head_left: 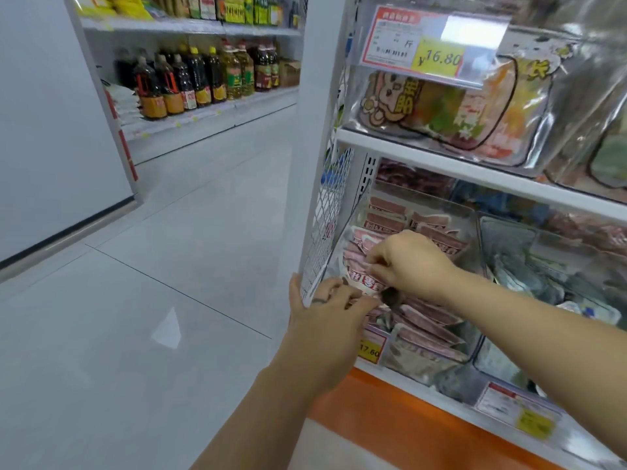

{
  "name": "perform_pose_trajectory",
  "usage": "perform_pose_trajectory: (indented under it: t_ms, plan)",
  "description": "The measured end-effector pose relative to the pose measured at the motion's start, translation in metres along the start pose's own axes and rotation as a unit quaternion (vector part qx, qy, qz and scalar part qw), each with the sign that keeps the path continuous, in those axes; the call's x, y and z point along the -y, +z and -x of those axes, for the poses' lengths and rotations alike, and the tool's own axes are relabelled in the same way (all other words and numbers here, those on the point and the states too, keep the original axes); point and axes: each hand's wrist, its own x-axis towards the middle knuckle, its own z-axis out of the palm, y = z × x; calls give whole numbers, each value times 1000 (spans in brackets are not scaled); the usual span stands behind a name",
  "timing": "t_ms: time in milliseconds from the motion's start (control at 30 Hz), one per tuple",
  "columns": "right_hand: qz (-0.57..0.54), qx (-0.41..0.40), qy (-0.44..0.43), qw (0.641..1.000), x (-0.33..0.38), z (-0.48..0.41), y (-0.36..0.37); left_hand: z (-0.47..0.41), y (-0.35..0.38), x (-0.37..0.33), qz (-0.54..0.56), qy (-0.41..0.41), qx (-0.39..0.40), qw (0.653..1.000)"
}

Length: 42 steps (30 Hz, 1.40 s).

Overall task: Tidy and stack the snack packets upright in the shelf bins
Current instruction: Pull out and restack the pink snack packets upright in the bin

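pink-red snack pkts (432, 334), jumbled & mostly lying flat, in leftmost clear bin (417, 363)

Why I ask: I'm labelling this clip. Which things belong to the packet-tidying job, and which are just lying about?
Job: left hand, right hand, both gripping pink snack packets; clear bin holding them.
Lying about: oil bottles, 16.80 price tag, cartoon-printed bags, grey packets in the next bin.

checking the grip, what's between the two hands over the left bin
In the head view, a pink-and-white snack packet fills the gap; left hand and right hand both pinch it.
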Motion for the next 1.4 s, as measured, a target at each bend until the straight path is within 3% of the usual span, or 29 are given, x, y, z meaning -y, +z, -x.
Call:
perform_pose_trajectory:
  t_ms: [167,367,500,533,667,800,1033,1233,1400]
  plan:
    - [4,-20,-5,1000,8,4,10,1,3,3,3,2,0,1000]
    - [-46,48,-19,998,5,-1,16,0,2,4,-26,5,7,1000]
    - [-189,-95,56,976,-23,19,-6,-7,-9,-1,-32,-12,-16,999]
    - [-184,-105,76,974,-31,21,-8,-10,-11,-4,-30,-16,-18,999]
    - [-141,-16,91,986,-44,10,3,-24,-9,-16,-25,-20,-5,999]
    - [-135,-72,91,984,-40,-12,12,-38,-11,-25,-27,-61,63,996]
    - [4,12,67,998,-45,-32,17,-57,-6,-28,-25,-100,86,991]
    - [-14,-54,35,998,-41,-37,15,-51,0,-22,-33,-84,21,996]
    - [0,0,24,1000,-41,-41,24,-50,1,-21,-33,-61,19,997]
